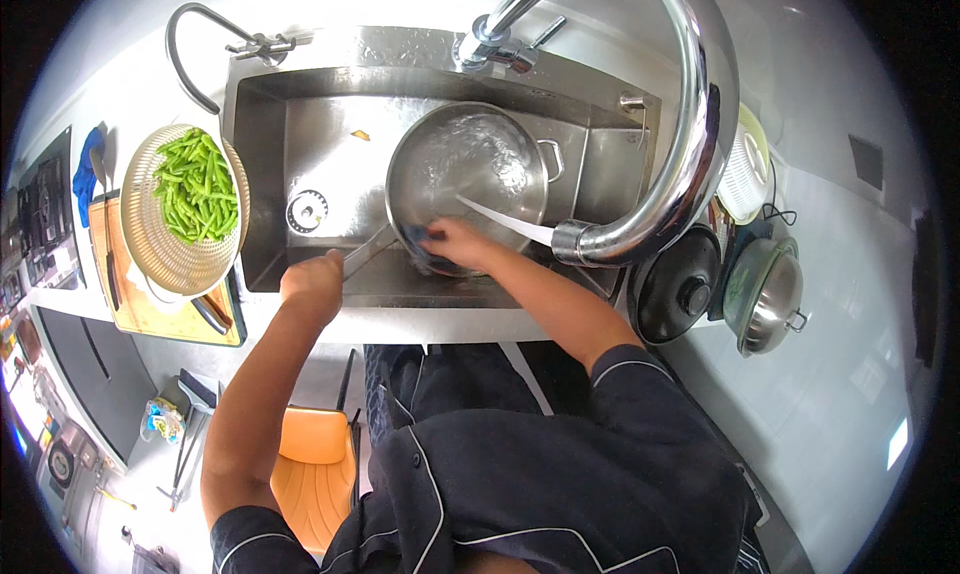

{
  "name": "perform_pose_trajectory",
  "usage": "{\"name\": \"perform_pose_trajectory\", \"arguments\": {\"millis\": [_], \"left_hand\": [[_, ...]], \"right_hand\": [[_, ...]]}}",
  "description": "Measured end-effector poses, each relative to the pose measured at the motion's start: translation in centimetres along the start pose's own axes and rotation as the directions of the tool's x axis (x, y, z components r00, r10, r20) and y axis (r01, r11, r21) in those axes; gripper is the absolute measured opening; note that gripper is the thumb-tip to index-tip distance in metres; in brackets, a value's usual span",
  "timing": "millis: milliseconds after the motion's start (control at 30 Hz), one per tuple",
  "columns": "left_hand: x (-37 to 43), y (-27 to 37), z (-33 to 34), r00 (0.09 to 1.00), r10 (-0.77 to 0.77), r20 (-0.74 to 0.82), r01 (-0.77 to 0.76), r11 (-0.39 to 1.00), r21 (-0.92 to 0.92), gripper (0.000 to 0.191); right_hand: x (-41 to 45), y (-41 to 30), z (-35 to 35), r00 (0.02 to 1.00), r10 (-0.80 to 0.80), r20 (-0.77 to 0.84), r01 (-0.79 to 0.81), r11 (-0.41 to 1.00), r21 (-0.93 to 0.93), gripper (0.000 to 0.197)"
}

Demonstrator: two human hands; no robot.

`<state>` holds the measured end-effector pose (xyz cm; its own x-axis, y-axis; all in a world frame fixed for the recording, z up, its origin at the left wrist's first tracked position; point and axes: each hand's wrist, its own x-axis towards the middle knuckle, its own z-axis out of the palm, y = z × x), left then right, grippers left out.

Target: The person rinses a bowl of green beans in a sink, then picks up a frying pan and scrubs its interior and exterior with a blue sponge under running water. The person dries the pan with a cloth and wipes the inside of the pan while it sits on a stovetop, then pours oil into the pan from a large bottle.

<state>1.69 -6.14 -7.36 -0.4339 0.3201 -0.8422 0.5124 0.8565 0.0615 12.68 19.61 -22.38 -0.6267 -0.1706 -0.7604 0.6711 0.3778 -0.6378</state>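
A stainless steel wok (469, 161) sits in the metal sink (337, 146), tilted a little, with water swirling inside it. My left hand (313, 285) grips the wok's long handle (369, 253) near the front edge of the sink. Inside the wok's near rim, my right hand (459, 242) presses a dark scrubbing pad (421, 247) against the metal; the fingers partly hide the pad. From the chrome faucet (574, 242) a stream of water (510, 220) runs into the wok, left of the spout.
Left of the sink, a colander (139, 221) of cut green beans (196, 187) rests over a wooden cutting board (142, 315), with a knife handle (211, 316) beside it. A black lid (675, 285) and a glass bowl (739, 289) stand on the right. An orange chair (313, 461) is below left.
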Motion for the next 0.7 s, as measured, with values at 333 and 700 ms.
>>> {"name": "perform_pose_trajectory", "arguments": {"millis": [333,700], "left_hand": [[-0.6,0.8,1.7,0.997,-0.06,-0.052,0.059,0.998,-0.031,0.017],[-0.1,0.8,1.0,0.998,-0.027,-0.052,0.027,1.0,-0.005,0.014]], "right_hand": [[12.0,-5.3,-13.6,0.329,0.859,-0.392,0.559,0.157,0.814,0.028],[10.6,-1.4,0.0,0.89,-0.424,-0.17,0.401,0.903,-0.152,0.03]]}}
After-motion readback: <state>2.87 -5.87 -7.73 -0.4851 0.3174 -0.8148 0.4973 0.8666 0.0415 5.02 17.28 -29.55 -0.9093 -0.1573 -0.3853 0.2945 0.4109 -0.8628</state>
